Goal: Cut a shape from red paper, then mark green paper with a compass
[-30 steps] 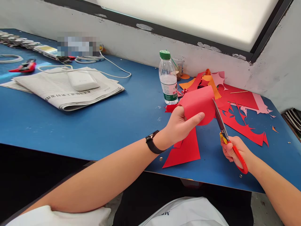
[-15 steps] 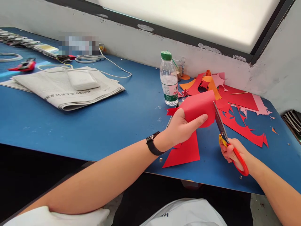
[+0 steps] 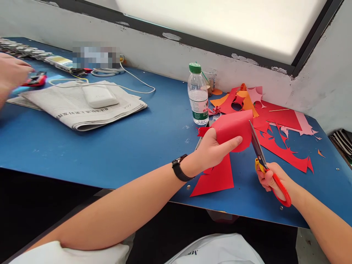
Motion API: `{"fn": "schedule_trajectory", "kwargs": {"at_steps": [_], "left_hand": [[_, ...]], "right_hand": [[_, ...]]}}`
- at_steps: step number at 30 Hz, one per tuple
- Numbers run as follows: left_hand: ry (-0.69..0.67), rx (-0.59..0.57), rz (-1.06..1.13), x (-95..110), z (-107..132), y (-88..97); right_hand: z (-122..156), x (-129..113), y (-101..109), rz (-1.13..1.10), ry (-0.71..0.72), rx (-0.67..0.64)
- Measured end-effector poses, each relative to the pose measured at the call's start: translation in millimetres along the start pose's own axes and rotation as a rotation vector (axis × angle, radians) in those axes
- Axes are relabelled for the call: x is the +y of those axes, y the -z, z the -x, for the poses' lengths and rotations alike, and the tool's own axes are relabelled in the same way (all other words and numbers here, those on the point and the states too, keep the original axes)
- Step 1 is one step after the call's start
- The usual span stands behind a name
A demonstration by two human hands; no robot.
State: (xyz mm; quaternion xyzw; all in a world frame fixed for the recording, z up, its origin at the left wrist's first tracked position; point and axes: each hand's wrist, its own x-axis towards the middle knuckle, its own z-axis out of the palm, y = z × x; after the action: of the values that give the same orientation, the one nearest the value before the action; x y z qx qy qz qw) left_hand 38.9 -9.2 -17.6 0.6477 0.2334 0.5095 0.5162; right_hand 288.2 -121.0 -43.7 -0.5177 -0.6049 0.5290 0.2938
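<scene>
Between the thumb and fingers of my left hand (image 3: 213, 148) is a curved sheet of red paper (image 3: 233, 124), held above the table. A black watch (image 3: 179, 168) is on that wrist. My right hand (image 3: 277, 179) grips scissors (image 3: 260, 150) with red and yellow handles. Their blades point up along the right edge of the red paper and look nearly closed; whether they bite into it I cannot tell. Under my left hand, another red paper piece (image 3: 216, 179) lies near the table's front edge.
A water bottle (image 3: 198, 99) with a green cap stands behind the held paper. Red, pink and orange scraps (image 3: 288, 154) spread to the right. Folded newspaper (image 3: 68, 106) with a white case (image 3: 99, 96) on it lies left. Another person's blurred hand (image 3: 12, 75) is at the far left.
Another person's hand has come into view at the far left, by the red object there. My hands, the red paper and the scissors stay almost where they were; the view has shifted slightly.
</scene>
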Motion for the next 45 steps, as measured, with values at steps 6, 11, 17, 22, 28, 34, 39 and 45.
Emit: {"fn": "schedule_trajectory", "kwargs": {"at_steps": [6, 11, 17, 22, 28, 34, 39, 45], "left_hand": [[0.079, -0.006, 0.038, 2.6, -2.5, 1.6], [0.061, -0.007, 0.082, 5.5, -2.6, 0.9], [0.042, -0.012, 0.101, 14.3, -3.0, -1.0], [-0.019, -0.005, 0.111, 15.7, -5.8, -2.5], [-0.019, 0.011, 0.052, 14.8, -5.1, -2.0], [-0.002, 0.002, 0.06, 14.6, -3.6, -1.6], [0.012, 0.0, 0.066, 16.9, -2.7, -2.4], [-0.031, -0.016, 0.076, 15.7, -4.0, -1.5]], "right_hand": [[0.5, -4.0, -0.4, 0.03, 0.009, 0.022], [0.9, 0.0, -0.3, 0.034, 0.015, 0.029], [0.9, 8.0, 1.5, 0.058, 0.029, 0.053], [0.9, 6.5, 2.7, 0.048, 0.023, 0.04], [1.8, -3.0, 1.8, 0.054, -0.002, 0.032], [2.1, -5.8, 1.4, 0.033, -0.027, 0.028], [2.3, -3.7, 1.5, 0.021, -0.038, 0.024], [1.4, -0.4, 1.2, 0.024, -0.036, 0.031]]}}
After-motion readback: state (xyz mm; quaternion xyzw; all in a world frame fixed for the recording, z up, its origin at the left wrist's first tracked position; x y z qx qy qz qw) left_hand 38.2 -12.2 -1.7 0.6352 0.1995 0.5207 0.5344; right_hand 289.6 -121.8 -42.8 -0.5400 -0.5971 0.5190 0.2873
